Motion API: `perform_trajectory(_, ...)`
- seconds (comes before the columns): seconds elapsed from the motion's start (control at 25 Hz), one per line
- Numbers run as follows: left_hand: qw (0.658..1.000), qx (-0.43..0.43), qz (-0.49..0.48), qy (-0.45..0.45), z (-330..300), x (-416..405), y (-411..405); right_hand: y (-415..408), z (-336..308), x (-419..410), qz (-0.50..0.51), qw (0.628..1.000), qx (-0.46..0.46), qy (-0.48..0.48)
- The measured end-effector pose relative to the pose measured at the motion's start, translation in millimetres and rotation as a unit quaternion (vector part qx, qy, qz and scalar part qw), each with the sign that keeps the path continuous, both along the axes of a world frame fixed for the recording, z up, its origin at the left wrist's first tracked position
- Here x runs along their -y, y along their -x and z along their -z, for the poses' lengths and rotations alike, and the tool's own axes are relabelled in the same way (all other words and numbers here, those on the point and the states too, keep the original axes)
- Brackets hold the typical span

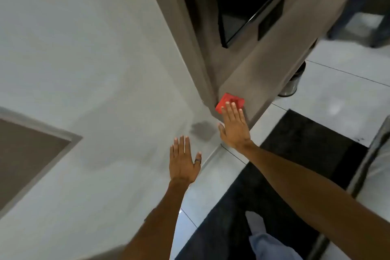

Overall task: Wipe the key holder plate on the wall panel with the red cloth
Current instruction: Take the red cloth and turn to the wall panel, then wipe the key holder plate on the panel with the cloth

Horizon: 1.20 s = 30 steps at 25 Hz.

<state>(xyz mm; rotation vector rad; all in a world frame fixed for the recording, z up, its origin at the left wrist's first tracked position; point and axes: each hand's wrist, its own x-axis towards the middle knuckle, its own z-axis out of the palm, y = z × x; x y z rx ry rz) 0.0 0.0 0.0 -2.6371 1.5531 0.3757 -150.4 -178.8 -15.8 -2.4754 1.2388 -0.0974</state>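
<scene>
A folded red cloth (pixel 229 102) lies flat against the brown wall panel (pixel 274 65), near its lower corner edge. My right hand (pixel 234 129) presses on the cloth with straight fingers, the fingertips covering its lower part. A dark rectangular plate (pixel 271 19), seemingly the key holder plate, sits higher on the same panel, well away from the cloth. My left hand (pixel 182 160) rests flat and spread on the white wall (pixel 95 59), holding nothing; a ring is on its thumb.
A black-framed glossy screen (pixel 242 6) hangs on the panel beside the dark plate. A metal bin (pixel 293 84) stands on the white tiled floor behind the panel. A black mat (pixel 295 154) lies below, with my leg and shoe (pixel 259 230) on it.
</scene>
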Motion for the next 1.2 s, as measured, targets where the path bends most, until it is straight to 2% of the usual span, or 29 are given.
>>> perform_trajectory(0.12,1.0,-0.013,0.008,-0.017,37,40,-4,-5,35,55,0.034,0.999,-0.032,-0.027)
perform_trajectory(0.24,1.0,-0.024,0.011,0.001,61,64,-8,-31,64,89,0.011,0.998,-0.052,-0.015)
perform_trajectory(0.52,0.999,-0.046,0.012,0.0,72,37,-15,-49,77,76,0.026,0.99,-0.135,0.012)
perform_trajectory(0.6,0.999,-0.045,0.002,0.006,59,13,-12,-36,66,64,0.024,0.993,-0.117,0.018)
perform_trajectory(0.68,0.998,-0.058,-0.014,0.009,34,-19,-14,-21,38,41,0.073,0.995,-0.034,-0.055)
perform_trajectory(0.72,0.998,-0.06,-0.016,0.02,21,-31,-18,-16,25,29,0.129,0.983,0.042,-0.125)
perform_trajectory(0.76,0.998,-0.051,-0.018,0.041,5,-48,-25,-15,8,9,0.184,0.952,0.127,-0.209)
perform_trajectory(0.8,0.996,-0.043,-0.015,0.073,-12,-63,-35,-21,-10,-12,0.237,0.881,0.239,-0.333)
perform_trajectory(0.84,0.993,-0.035,-0.011,0.113,-29,-76,-45,-29,-30,-35,0.26,0.777,0.343,-0.46)
perform_trajectory(0.88,0.987,-0.013,-0.008,0.16,-48,-95,-58,-43,-52,-61,0.24,0.679,0.422,-0.55)
perform_trajectory(0.92,0.979,0.025,-0.006,0.203,-68,-120,-73,-63,-75,-90,0.196,0.615,0.471,-0.602)
perform_trajectory(0.96,0.968,0.067,0.0,0.243,-87,-142,-89,-84,-97,-115,0.153,0.58,0.502,-0.624)
perform_trajectory(1.04,0.935,0.158,0.006,0.318,-127,-189,-123,-134,-141,-168,0.061,0.565,0.548,-0.614)
perform_trajectory(1.08,0.916,0.191,0.002,0.353,-146,-209,-136,-156,-161,-192,0.027,0.577,0.565,-0.589)
perform_trajectory(1.12,0.895,0.219,-0.011,0.388,-164,-230,-150,-179,-182,-219,-0.009,0.597,0.589,-0.544)
perform_trajectory(1.2,0.85,0.263,-0.046,0.454,-193,-275,-178,-223,-221,-275,-0.069,0.657,0.644,-0.386)
